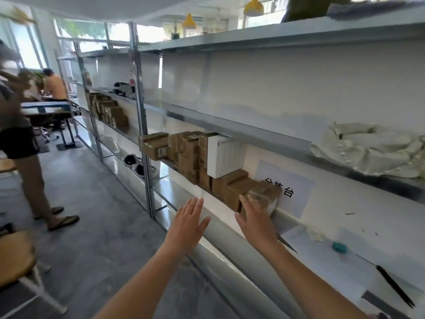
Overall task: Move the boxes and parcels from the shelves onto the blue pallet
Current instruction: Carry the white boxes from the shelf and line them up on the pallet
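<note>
Left hand: I see the left hand (192,221) stretched out flat in front of the metal shelving (230,125), fingers straight and together, holding nothing. It hangs in front of the shelf edge, left of the box row, touching no box.

Right hand: the right hand (254,218) is also flat, fingers straight. It sits right in front of the nearest brown box (264,195); whether the fingertips touch it I cannot tell.

Boxes, near bay: a row of brown cardboard boxes (190,155) stands on the shelf below the middle ledge, running from the upright post toward me. One white box (224,156) sits on top of the brown ones mid-row. The leftmost carton (154,145) juts past the post.

Boxes, far bay: a second stack of brown boxes (108,111) on the next bay along, well apart from my hands.

Sign: a pale paper sign (285,188) with black characters on the back wall, just beside the nearest box, partly covered by it.

Upper ledge: crumpled white plastic wrap (372,150) lies at the right.

Work surface, right: a small teal object (339,247), a long black tool (394,285) and some paper scraps.

Lower shelf: two dark round items (134,163), too blurred to name.

Aisle, left: a person standing in sandals (23,143), blurred; another person seated at a table (55,85) further back. A wooden stool (13,256) at the near left.

Pallet: not in view.
</note>
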